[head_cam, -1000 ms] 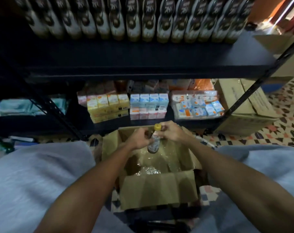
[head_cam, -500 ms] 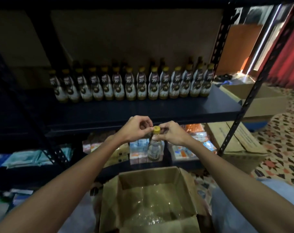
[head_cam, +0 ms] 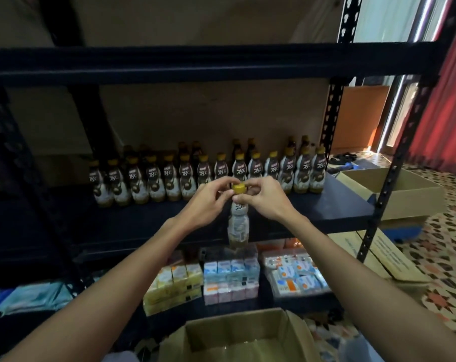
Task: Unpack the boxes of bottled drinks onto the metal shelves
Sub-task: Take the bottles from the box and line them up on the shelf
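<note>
A small bottle (head_cam: 238,226) with a yellow cap hangs in front of the dark metal shelf (head_cam: 334,205). My left hand (head_cam: 208,202) and my right hand (head_cam: 263,198) both pinch it at the neck and cap. Behind my hands, a row of several like bottles (head_cam: 169,178) with brown and white labels stands along the shelf, with more behind them. The open cardboard box (head_cam: 237,333) sits below at the bottom edge, with clear plastic wrap inside.
The lower shelf holds packs of small drink cartons (head_cam: 229,278) and wrapped packs (head_cam: 297,278). An open cardboard box (head_cam: 394,189) lies on the floor at right, another carton (head_cam: 389,257) beside it. A shelf post (head_cam: 394,163) stands at right. A higher shelf (head_cam: 195,64) spans the top.
Both hands have lifted the bottle out of the box and up to the level of the shelf with the bottle row. The view has tilted upward.
</note>
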The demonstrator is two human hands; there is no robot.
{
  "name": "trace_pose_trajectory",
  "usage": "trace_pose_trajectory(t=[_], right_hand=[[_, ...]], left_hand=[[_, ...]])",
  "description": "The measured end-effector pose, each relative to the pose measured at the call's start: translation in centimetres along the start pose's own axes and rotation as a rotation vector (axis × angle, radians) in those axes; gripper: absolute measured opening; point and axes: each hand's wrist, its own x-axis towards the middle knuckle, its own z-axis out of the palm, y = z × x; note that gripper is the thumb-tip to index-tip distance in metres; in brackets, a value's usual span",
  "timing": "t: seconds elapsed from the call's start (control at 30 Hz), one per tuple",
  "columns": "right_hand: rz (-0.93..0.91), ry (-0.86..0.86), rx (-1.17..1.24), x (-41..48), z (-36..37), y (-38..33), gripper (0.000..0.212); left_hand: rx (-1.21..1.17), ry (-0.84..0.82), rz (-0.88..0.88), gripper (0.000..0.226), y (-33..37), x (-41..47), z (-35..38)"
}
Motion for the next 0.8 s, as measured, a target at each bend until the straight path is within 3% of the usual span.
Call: trace_pose_trajectory(t=[0.3,0.47,0.7,0.8], right_hand=[[0.032,0.19,0.003,3.6,2.0,0.1,0.03],[0.048,0.174,0.024,5.2,2.9,1.7,0.033],[0.054,0.1,-0.166,6.5,3.0,2.1,0.053],[0.067,0.097,-0.182,6.7,2.7,1.2,0.042]], left_hand=[[-0.028,0.053,-0.042,0.03,-0.6,1.5,-0.2],[-0.013,0.009,-0.092,0.034,-1.6,2.6,-0.1],[0.123,0.144,-0.103,0.034,-1.3,3.4,0.5],[0.212,0.104,-0.119,0.035,-1.3,4.2,-0.2]])
